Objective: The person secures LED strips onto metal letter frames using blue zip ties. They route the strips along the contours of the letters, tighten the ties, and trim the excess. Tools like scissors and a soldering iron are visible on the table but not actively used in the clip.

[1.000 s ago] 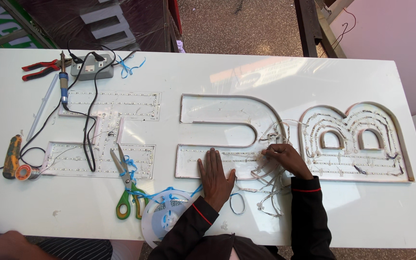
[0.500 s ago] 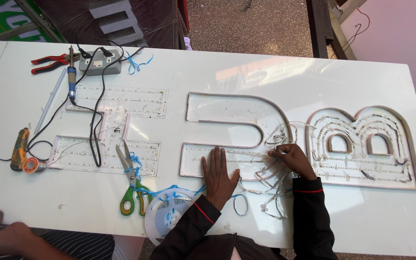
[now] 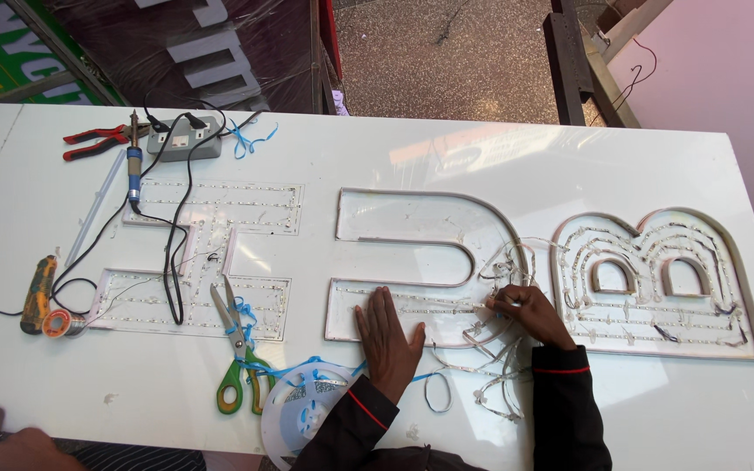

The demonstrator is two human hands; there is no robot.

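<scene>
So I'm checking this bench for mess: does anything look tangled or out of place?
Yes. A loose tangle of light strip spills out of the middle letter tray onto the table, between the left hand and right hand. Black cables also trail across the left letter panel.

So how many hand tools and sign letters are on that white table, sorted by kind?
Sign letters: 3 (left, middle, right)
Scissors: 1
Pliers: 1
Soldering iron: 1
Screwdriver: 1
Total: 7
</scene>
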